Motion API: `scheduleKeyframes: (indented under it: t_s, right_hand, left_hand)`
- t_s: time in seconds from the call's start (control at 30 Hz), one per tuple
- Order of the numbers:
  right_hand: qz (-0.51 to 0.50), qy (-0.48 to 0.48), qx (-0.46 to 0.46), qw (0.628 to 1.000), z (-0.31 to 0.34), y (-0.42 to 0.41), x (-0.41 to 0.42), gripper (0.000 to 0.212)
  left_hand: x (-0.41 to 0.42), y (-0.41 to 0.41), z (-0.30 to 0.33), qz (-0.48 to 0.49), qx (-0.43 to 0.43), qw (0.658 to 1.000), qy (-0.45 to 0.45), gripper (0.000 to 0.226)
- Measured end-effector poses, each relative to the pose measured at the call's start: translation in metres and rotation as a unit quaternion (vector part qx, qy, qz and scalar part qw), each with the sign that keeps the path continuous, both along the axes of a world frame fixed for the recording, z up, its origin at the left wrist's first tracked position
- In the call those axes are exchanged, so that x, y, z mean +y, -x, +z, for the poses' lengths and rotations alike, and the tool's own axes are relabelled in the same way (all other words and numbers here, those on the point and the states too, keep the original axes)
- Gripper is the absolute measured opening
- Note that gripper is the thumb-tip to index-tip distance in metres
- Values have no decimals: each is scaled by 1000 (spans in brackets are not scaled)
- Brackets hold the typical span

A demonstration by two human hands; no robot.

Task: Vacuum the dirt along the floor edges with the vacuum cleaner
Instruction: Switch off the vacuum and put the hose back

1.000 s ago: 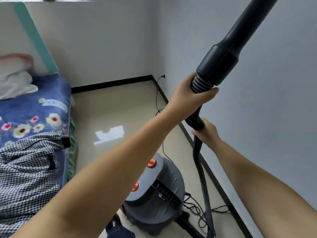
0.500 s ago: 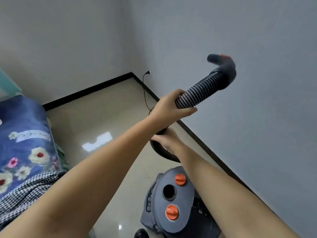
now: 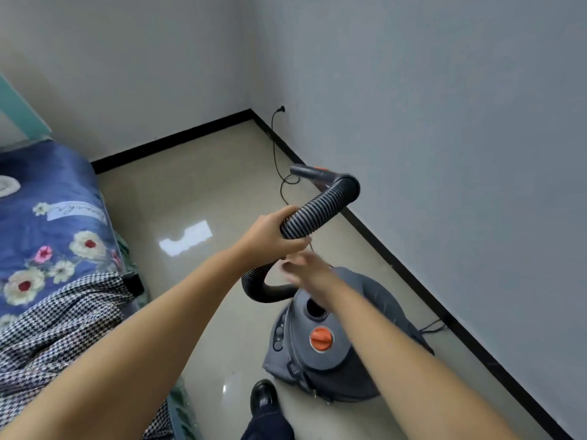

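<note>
The ribbed black hose (image 3: pixel 313 214) arcs in the air above the grey vacuum cleaner (image 3: pixel 330 338) on the floor beside the wall. The left hand (image 3: pixel 270 235) wraps its fingers around the hose. The right hand (image 3: pixel 306 265), just below, is blurred; its grip cannot be told. No writing is readable.

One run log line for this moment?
left hand: grips ribbed hose | right hand: blurred below | vacuum cleaner: on floor
</note>
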State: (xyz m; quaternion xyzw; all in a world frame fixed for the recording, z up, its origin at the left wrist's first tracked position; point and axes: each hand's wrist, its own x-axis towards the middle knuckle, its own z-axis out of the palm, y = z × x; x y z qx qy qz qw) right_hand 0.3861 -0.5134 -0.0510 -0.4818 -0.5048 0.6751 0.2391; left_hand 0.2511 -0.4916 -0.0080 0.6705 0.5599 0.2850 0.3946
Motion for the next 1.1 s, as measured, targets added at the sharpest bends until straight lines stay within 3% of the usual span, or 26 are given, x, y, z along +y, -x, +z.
scheduleKeyframes:
  t_s: [0.03, 0.1, 0.17, 0.27, 0.43, 0.53, 0.67, 0.73, 0.87, 0.97, 1.1]
  right_hand:
    - [-77, 47, 61, 994, 8, -21, 0, 14]
    - [-223, 148, 220, 938, 26, -63, 5, 22]
    - [-276, 160, 289, 903, 44, -94, 10, 44]
    - [-290, 146, 247, 913, 62, -106, -2, 42]
    - [-368, 176, 249, 879, 64, -124, -34, 29]
    - [-389, 203, 259, 860, 52, -140, -59, 29]
    - [-401, 227, 276, 843, 28, -137, -89, 25]
    - [-401, 225, 272, 845, 15, -127, -102, 20]
    - [-408, 211, 254, 851, 4, -110, -117, 15]
    - [-418, 208, 218, 857, 7, -118, -122, 15]
    - [-458, 208, 138, 853, 10, -159, -137, 20]
  left_hand:
    - [-11, -5, -3, -4, -2, 1000, -4, 41]
    - [-31, -17, -4, -14, 8, 1000, -19, 43]
    - [-48, -36, -2, -34, 61, 996, -49, 47]
    - [-69, -69, 1, -67, 96, 992, -42, 49]
    - [-108, -90, -26, -160, -56, 983, 68, 49]
    - [-138, -70, -69, -212, 37, 969, 122, 36]
    - [-164, -21, -123, -209, 180, 949, 152, 28]
    - [-169, 9, -130, -213, 237, 937, 140, 27]
    - [-204, 43, -132, -225, 330, 914, 70, 44]
    - [-254, 12, -135, -256, 270, 926, 69, 61]
    - [-291, -81, -142, -275, 165, 939, 127, 57]
